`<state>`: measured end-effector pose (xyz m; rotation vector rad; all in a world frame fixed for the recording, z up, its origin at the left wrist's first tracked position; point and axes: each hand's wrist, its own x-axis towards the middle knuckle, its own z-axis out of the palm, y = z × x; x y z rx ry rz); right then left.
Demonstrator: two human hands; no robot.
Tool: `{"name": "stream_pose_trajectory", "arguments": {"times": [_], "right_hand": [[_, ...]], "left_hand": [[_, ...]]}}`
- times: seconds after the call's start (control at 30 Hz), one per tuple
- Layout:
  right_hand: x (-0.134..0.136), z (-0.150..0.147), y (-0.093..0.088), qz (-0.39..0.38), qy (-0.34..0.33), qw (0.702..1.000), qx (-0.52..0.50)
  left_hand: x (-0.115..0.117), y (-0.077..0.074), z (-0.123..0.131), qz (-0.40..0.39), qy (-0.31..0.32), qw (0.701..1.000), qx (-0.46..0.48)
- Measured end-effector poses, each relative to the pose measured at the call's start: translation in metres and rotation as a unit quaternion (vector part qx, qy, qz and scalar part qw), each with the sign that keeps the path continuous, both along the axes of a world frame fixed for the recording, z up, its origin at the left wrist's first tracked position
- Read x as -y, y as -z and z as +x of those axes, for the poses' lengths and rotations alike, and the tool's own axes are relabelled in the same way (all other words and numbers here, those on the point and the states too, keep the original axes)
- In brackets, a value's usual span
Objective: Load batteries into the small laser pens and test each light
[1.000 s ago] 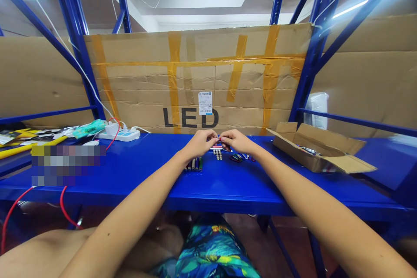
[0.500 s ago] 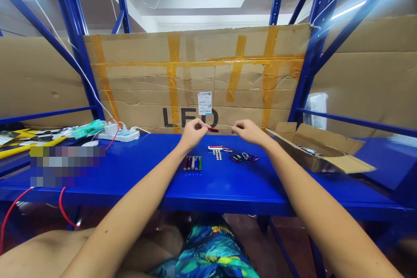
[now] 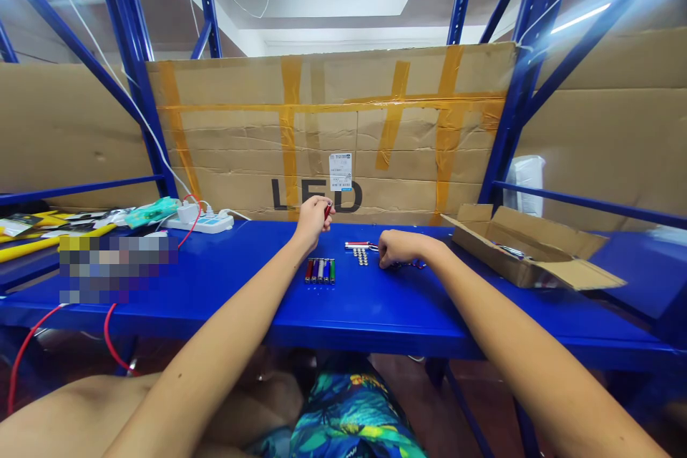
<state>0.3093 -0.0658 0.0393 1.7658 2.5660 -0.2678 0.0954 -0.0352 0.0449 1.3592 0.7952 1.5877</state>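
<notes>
My left hand [image 3: 313,223] is raised above the back of the blue table, its fingers closed round a small red metal flashlight tube [image 3: 328,210] that tilts upward. Lower and to the right, my right hand [image 3: 398,248] is down at the tabletop with its fingers pinched together over the carabiners [image 3: 416,264]; whatever is between the fingertips is hidden. Just left of it lie several button cells [image 3: 361,257] in short rows. Behind them is a red and silver tube [image 3: 357,245]. A row of coloured flashlight tubes [image 3: 320,271] lies below my left hand.
An open cardboard box [image 3: 515,257] with metal pieces inside stands on the right. A white power strip [image 3: 207,222] and packaged items [image 3: 153,212] are at the left. A taped cardboard sheet [image 3: 241,143] closes off the back of the blue table [image 3: 343,315].
My right hand has come down from the air onto the carabiners, covering part of them. My left hand has turned, and the red tube now points more upright.
</notes>
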Motion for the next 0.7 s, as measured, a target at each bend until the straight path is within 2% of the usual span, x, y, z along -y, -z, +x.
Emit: {"name": "stream_pose_trajectory", "arguments": {"times": [0.2, 0.3, 0.37, 0.43, 0.53, 0.7], "right_hand": [[0.009, -0.007, -0.005, -0.006, -0.019, 1.0, 0.002], [0.012, -0.004, -0.012, 0.026, -0.028, 0.998, -0.05], [0.011, 0.002, -0.016, 0.042, -0.039, 0.991, -0.122], [0.01, 0.006, -0.018, 0.011, -0.047, 0.977, -0.207], [0.009, 0.006, -0.016, -0.063, -0.068, 0.945, -0.313], [0.01, -0.003, -0.01, -0.124, -0.095, 0.896, -0.416]], "left_hand": [[0.005, -0.001, 0.001, 0.009, 0.037, 0.999, -0.038], [0.013, 0.0, 0.004, 0.041, 0.06, 0.989, -0.128], [0.019, 0.002, 0.009, 0.104, 0.077, 0.969, -0.211], [0.023, 0.006, 0.013, 0.167, 0.097, 0.941, -0.278], [0.026, 0.013, 0.018, 0.215, 0.112, 0.911, -0.334], [0.023, 0.016, 0.018, 0.289, 0.066, 0.871, -0.392]]}}
